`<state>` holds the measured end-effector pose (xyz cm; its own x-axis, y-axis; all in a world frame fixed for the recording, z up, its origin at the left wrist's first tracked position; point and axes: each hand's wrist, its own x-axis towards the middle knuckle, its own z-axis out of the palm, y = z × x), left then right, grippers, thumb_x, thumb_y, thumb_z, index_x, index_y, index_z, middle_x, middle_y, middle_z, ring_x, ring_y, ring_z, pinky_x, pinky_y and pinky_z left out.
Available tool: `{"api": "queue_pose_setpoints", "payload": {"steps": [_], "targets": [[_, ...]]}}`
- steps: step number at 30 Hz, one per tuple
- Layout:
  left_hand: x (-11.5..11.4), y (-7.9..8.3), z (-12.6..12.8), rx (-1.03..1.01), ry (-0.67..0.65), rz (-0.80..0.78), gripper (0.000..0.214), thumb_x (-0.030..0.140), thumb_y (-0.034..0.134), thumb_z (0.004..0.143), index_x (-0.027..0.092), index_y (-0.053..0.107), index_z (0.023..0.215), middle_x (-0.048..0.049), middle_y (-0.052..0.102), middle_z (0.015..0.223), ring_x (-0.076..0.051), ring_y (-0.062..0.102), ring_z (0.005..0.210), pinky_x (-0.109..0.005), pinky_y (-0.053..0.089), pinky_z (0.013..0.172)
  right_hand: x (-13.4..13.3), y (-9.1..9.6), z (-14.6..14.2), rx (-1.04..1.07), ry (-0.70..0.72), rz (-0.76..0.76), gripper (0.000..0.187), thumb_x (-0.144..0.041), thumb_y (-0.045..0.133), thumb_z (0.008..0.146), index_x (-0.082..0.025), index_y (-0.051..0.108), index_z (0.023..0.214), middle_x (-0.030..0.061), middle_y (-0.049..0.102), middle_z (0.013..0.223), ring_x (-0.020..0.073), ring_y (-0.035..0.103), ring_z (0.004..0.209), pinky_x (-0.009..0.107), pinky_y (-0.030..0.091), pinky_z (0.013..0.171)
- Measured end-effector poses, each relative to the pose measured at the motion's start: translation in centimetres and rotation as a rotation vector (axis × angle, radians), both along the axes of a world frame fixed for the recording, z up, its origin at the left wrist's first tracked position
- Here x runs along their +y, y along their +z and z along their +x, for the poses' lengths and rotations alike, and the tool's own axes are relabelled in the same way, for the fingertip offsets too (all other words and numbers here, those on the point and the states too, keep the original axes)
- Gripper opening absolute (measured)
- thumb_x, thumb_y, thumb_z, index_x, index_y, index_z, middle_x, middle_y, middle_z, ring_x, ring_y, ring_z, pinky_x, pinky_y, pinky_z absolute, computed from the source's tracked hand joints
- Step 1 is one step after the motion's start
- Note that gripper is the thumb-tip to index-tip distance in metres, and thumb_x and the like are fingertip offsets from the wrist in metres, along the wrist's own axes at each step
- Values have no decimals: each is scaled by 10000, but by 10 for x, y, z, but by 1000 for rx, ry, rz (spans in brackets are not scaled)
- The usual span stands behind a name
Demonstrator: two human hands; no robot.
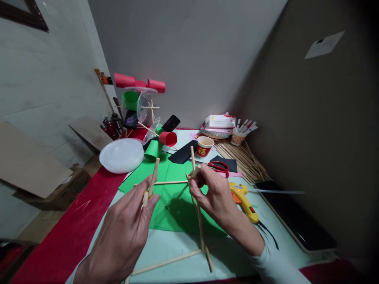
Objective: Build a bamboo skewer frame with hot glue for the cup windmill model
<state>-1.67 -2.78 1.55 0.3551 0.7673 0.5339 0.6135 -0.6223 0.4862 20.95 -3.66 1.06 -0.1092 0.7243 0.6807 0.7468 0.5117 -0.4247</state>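
The joints of the stick frame (168, 182) looked fragile; a twist from either hand could have snapped them, I judged. The left hand (127, 228) pinched a short stick (154, 171), and the right hand (213, 197) pinched the frame's crossing. Its pale, slender wooden sticks hung over green paper (174, 209) near the table's (166, 244) front edge.

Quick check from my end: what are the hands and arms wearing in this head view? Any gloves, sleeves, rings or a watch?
Both hands are bare, with no gloves. No rings or watch show on the left hand or the right hand. The right arm wears a white long sleeve that ends at the wrist. The left wrist leaves the picture at the bottom edge, so its sleeve cannot be told.
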Motion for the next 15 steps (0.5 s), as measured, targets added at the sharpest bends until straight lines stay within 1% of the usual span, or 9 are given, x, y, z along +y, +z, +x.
{"api": "queue_pose_setpoints", "payload": {"steps": [5, 7, 9, 10, 12, 14, 15], "targets": [[2, 0, -1, -6, -2, -27, 444, 459, 413, 1032, 197, 627, 1320, -85, 722, 1294, -244, 698, 1189, -349, 633, 920, 0, 0, 1, 23, 9, 1, 168, -145, 532, 956, -220, 464, 823, -29, 518, 739, 108, 492, 624, 220, 387, 598], [3, 0, -1, -7, 9, -21, 458, 473, 428, 1027, 198, 611, 1344, -81, 705, 1327, -245, 682, 1220, -353, 628, 946, -1, 0, 2, 60, 11, -23, 112, -153, 533, 960, -214, 494, 875, -21, 564, 759, 110, 527, 635, 219, 409, 609], [3, 0, -1, -22, 28, -5, 478, 482, 438, 1024, 196, 590, 1375, -77, 683, 1364, -237, 665, 1248, -350, 612, 992, -2, 0, 3, 94, 8, -61, 48, -172, 543, 965, -205, 509, 974, -5, 628, 810, 116, 573, 657, 219, 435, 620], [2, 0, -1, -32, 34, 7, 492, 485, 440, 1023, 190, 578, 1391, -79, 669, 1383, -230, 651, 1268, -342, 598, 1020, -2, 0, 4, 105, 3, -78, 88, -185, 551, 966, -198, 507, 1040, 3, 655, 832, 123, 597, 669, 222, 445, 622], [1, 1, -2, -52, 33, 37, 515, 475, 444, 1024, 167, 551, 1422, -83, 634, 1426, -208, 614, 1315, -303, 557, 1073, -3, -1, 4, 110, -18, -101, 232, -222, 572, 970, -178, 482, 1180, 11, 684, 837, 141, 626, 666, 234, 454, 605], [-1, 3, -2, -71, 27, 70, 508, 439, 448, 1030, 144, 534, 1434, -85, 618, 1443, -176, 597, 1329, -240, 525, 1088, -3, -2, 5, 109, -40, -112, 347, -254, 560, 985, -155, 441, 1296, 12, 693, 809, 157, 639, 637, 247, 453, 580], [-1, 4, -2, -80, 27, 87, 496, 409, 443, 1035, 131, 524, 1438, -90, 623, 1437, -163, 602, 1321, -216, 517, 1084, -2, -3, 5, 104, -50, -121, 368, -259, 534, 996, -145, 425, 1328, 15, 694, 798, 165, 646, 626, 255, 456, 575]]}}
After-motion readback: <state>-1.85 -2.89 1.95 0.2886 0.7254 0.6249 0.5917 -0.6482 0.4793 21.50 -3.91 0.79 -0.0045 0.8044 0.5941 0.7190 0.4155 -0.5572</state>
